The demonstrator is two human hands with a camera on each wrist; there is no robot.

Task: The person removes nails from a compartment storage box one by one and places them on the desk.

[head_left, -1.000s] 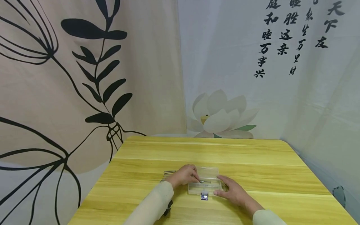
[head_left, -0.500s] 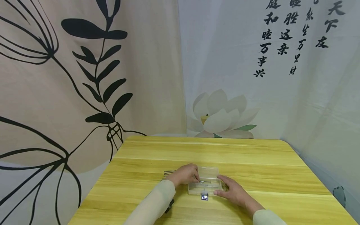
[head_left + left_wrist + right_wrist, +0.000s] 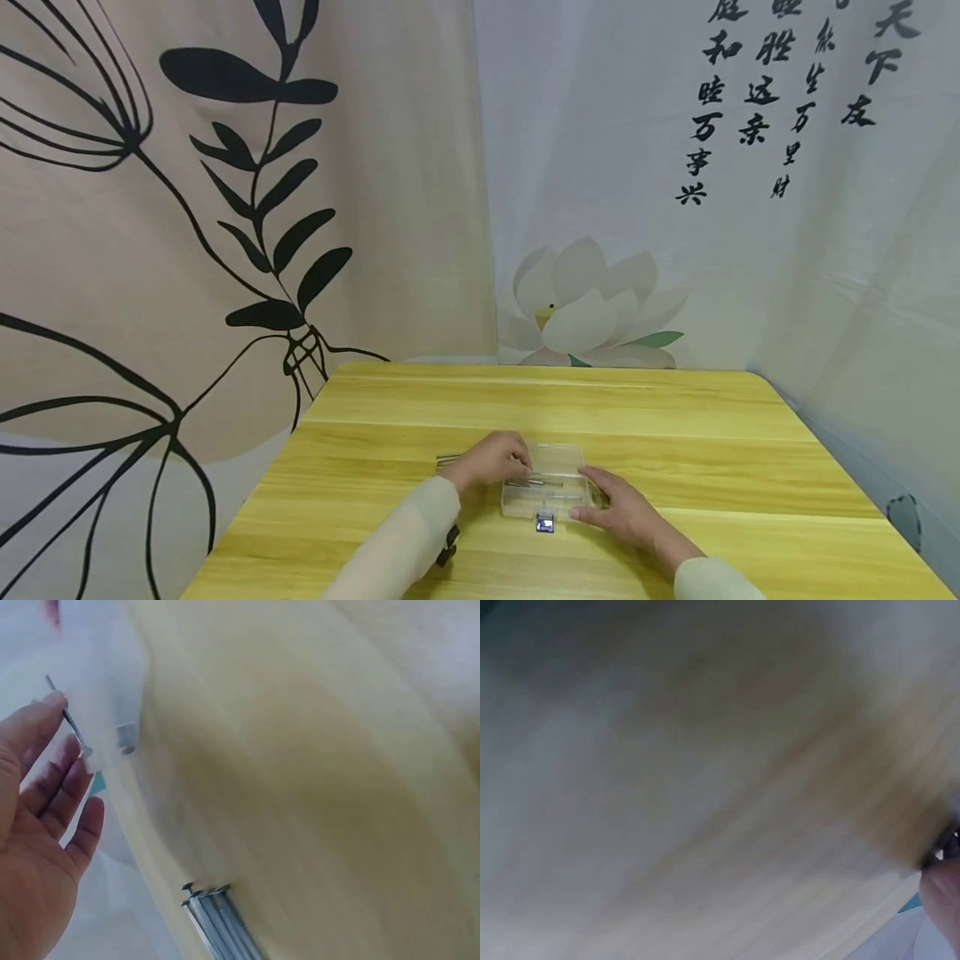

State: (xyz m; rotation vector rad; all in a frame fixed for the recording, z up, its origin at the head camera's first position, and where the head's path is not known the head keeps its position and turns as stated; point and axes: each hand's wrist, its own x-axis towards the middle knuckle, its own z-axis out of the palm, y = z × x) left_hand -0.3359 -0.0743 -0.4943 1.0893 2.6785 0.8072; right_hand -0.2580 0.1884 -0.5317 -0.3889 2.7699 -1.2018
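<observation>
A clear plastic box (image 3: 517,505) lies on the table with its lid (image 3: 557,458) folded back. Slim metal nails (image 3: 525,482) lie inside it. Just above the box's left part is my left hand (image 3: 491,458); in the left wrist view its fingertips overlap a nail (image 3: 71,720), with the other fingers loosely spread. My right hand (image 3: 626,508) holds the box's right side between thumb and fingers. Only a bit of that hand shows in the right wrist view. Left of the box, more flat-headed nails (image 3: 217,919) lie in a bunch, partly behind my left hand.
A small bluish square (image 3: 544,523) sits at the box's front edge. The wood-grain table (image 3: 675,433) ends at a printed curtain (image 3: 405,208) behind it. A black strap-like thing (image 3: 447,546) shows below my left sleeve.
My left hand has risen slightly and moved away from the nails in the box, so more of their length shows. The right hand and the box have stayed put.
</observation>
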